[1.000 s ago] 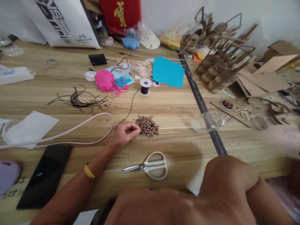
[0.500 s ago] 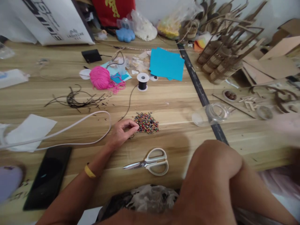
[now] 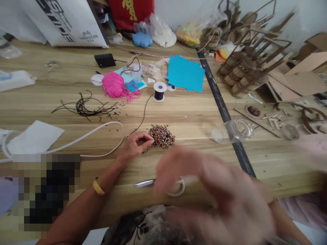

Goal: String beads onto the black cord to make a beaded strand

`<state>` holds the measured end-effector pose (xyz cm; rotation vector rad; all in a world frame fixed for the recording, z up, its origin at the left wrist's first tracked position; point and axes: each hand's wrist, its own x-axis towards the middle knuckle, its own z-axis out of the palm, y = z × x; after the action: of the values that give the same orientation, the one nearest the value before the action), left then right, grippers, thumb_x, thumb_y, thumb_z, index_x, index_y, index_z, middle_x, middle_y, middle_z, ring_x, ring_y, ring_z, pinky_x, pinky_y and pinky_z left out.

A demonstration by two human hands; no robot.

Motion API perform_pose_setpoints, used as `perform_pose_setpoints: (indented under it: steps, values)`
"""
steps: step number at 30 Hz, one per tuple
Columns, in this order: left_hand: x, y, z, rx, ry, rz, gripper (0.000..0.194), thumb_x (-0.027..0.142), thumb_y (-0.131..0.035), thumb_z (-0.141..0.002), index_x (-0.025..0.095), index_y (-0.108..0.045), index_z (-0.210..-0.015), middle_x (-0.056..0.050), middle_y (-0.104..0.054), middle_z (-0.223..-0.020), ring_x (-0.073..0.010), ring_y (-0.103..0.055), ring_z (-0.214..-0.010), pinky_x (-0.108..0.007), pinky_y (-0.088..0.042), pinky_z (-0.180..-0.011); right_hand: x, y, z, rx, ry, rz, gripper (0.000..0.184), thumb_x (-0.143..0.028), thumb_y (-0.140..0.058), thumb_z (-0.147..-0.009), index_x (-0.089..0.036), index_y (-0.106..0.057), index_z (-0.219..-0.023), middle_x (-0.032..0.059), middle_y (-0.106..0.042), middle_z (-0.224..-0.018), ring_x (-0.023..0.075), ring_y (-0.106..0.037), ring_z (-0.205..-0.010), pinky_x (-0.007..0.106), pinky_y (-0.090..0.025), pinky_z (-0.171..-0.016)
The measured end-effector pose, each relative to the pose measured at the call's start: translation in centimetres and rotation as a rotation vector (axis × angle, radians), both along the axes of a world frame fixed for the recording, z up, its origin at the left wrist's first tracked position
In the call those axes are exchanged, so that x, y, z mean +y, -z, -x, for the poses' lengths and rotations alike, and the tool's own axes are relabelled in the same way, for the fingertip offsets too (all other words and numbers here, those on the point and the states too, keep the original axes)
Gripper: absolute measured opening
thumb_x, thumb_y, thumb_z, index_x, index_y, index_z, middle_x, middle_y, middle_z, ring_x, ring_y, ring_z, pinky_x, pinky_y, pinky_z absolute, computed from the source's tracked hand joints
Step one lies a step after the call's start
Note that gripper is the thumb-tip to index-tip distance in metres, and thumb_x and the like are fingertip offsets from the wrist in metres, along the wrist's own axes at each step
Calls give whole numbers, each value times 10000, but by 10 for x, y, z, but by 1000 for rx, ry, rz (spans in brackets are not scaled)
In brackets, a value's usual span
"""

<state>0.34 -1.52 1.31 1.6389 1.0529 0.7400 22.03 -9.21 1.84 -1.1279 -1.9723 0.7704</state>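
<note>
My left hand (image 3: 138,143) rests at the left edge of a pile of small multicoloured beads (image 3: 163,137), thumb and forefinger pinched together. A thin black cord (image 3: 144,114) runs into this hand from a white-flanged spool (image 3: 159,91), and a short bit shows below the fingertips. Large and smeared by motion, my right hand (image 3: 214,190) is raised close to the camera; whether it holds anything cannot be made out. Beneath it on the table lie scissors (image 3: 145,183) with pale handles, partly covered by that hand.
Cut black cord pieces (image 3: 85,106) lie left of the spool. Behind are pink yarn (image 3: 113,84) and blue sheets (image 3: 186,73). A white cable (image 3: 102,125) loops at left. To the right are a clear round container (image 3: 240,130), a black strip (image 3: 217,97) and brown basket-like structures (image 3: 237,73).
My right hand has come into view, blurred, over the scissors, where a bent arm showed at right before. My left hand keeps its pinch beside the beads. The view has shifted slightly.
</note>
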Motion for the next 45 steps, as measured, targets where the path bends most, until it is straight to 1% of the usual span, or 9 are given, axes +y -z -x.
perform_pose_setpoints:
  steps: [4,7,11,14,17,20,33,41,45]
  values:
    - [0,-3,-1,11,-16,-6,166,298,-640,-760,134,-657,-736,-44,-666,-714,-129,-581,-658,-239,-482,-650,38,-17,-2,-14,-30,-41,230,-356,-589,-871,-178,-608,-1015,82,-628,-925,197,-586,-892,343,-493,-795]
    - [0,-4,-2,13,-12,-25,157,290,-638,-758,139,-657,-724,-37,-666,-692,-126,-584,-642,-232,-480,-636,53,-21,2,-32,-47,-64,160,-282,-541,-905,-176,-590,-1013,85,-625,-939,191,-581,-899,337,-486,-801]
    - [0,-5,-2,45,7,-72,141,262,-616,-772,138,-659,-720,-32,-665,-679,-126,-584,-645,-226,-465,-634,55,-10,13,-115,-98,-119,139,-269,-508,-922,-169,-574,-993,95,-618,-939,194,-560,-897,340,-469,-800]
    - [0,-5,-2,78,49,-126,126,234,-609,-774,136,-665,-718,-32,-672,-678,-129,-587,-647,-230,-457,-642,53,-1,19,-254,-105,-208,163,-304,-485,-934,-169,-573,-954,91,-611,-902,204,-533,-874,360,-433,-803]
    - [0,-3,-2,85,66,-161,116,223,-616,-769,135,-667,-713,-28,-673,-670,-126,-582,-630,-224,-452,-631,53,2,22,-379,-125,-273,203,-286,-434,-953,-162,-577,-881,82,-586,-831,198,-498,-820,348,-404,-772]
    - [0,-1,-2,90,65,-177,123,233,-628,-765,137,-664,-698,-21,-665,-652,-121,-573,-611,-216,-446,-610,54,2,23,-411,-135,-302,228,-244,-398,-959,-154,-575,-846,79,-571,-799,193,-477,-797,343,-393,-765]
    - [1,1,-3,20,77,-189,113,222,-629,-752,133,-658,-689,-23,-630,-639,-119,-555,-612,-221,-436,-612,51,10,22,-308,-116,-322,170,-215,-418,-941,-156,-547,-846,69,-568,-780,187,-478,-775,346,-397,-751]
    - [0,-9,-1,-7,19,-61,139,253,-611,-765,133,-638,-700,-25,-621,-687,-127,-550,-666,-232,-437,-659,58,9,11,-33,-9,-233,109,-194,-453,-930,-173,-559,-925,77,-599,-863,178,-542,-831,330,-463,-756]
    - [1,-6,0,-33,8,-12,153,268,-610,-767,131,-623,-702,-23,-618,-691,-119,-551,-661,-232,-442,-665,64,9,1,-33,-7,-217,94,-211,-514,-904,-182,-586,-957,85,-602,-916,190,-566,-887,344,-488,-783]
